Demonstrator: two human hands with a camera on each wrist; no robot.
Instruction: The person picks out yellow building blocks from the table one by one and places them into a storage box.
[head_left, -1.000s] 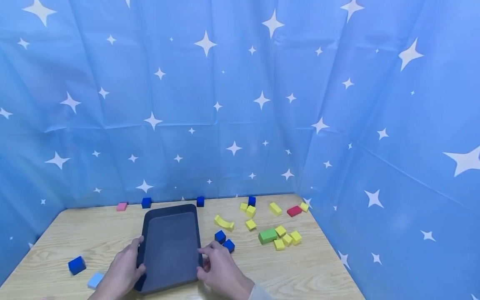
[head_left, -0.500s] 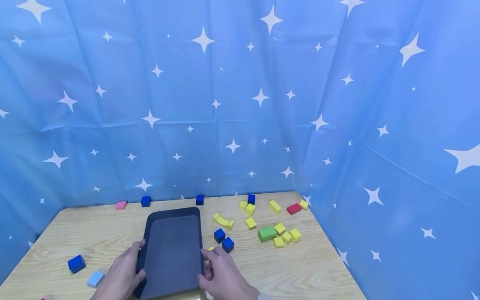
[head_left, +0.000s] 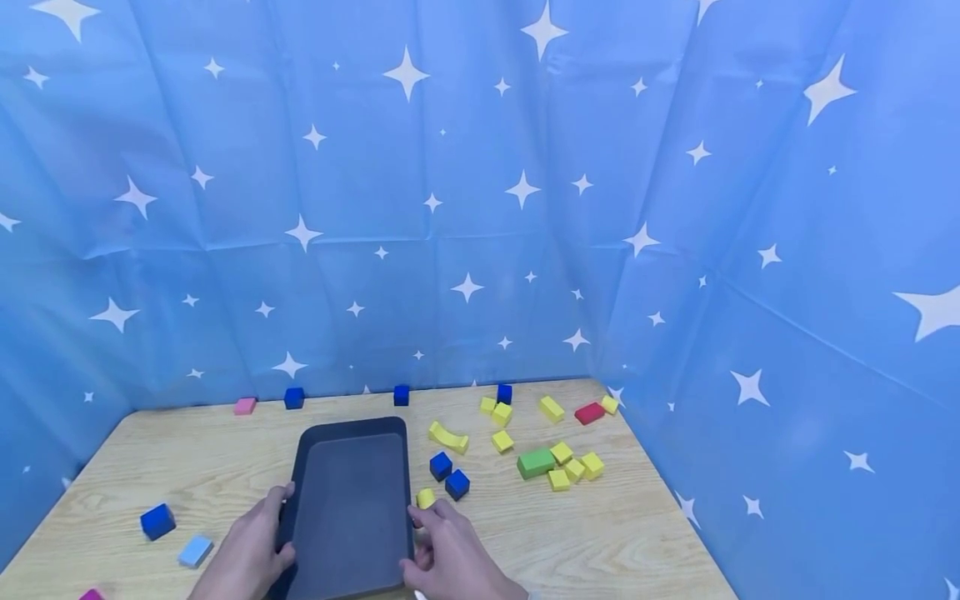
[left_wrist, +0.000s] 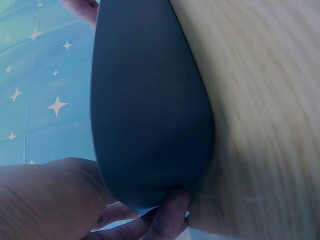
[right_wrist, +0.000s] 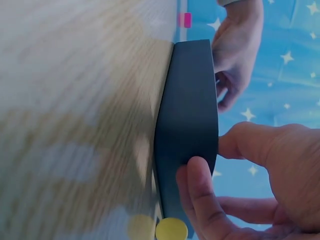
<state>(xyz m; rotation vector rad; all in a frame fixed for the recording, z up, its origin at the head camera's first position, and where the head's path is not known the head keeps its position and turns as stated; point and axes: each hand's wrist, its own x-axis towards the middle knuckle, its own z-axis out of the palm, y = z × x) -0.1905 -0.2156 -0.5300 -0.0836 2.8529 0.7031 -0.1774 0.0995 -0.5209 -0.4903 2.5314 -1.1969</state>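
Observation:
A dark grey rectangular tray (head_left: 351, 500) lies flat on the wooden table, near its front edge, with nothing in it. My left hand (head_left: 251, 546) grips its left rim, thumb over the inner side and fingers outside. On the opposite side my right hand (head_left: 453, 546) pinches the right rim. In the right wrist view, the right fingertips (right_wrist: 199, 172) press the tray's outer wall (right_wrist: 187, 110) while the thumb is at the upper edge. Beside the right fingers stands a yellow cylinder (head_left: 425, 498). The left wrist view shows the tray's long side close up.
Right of the tray lie two blue cubes (head_left: 457, 484), a yellow arch (head_left: 448, 437), a green block (head_left: 536, 463), a red block (head_left: 589, 413) and several yellow blocks. Leftward are a blue cube (head_left: 157, 522) and a light blue block (head_left: 196, 552). A starry curtain (head_left: 465, 208) closes the back.
Both hands have drawn the tray toward me and slightly right. The yellow cylinder by the right hand has come into view, and a magenta piece shows at lower left.

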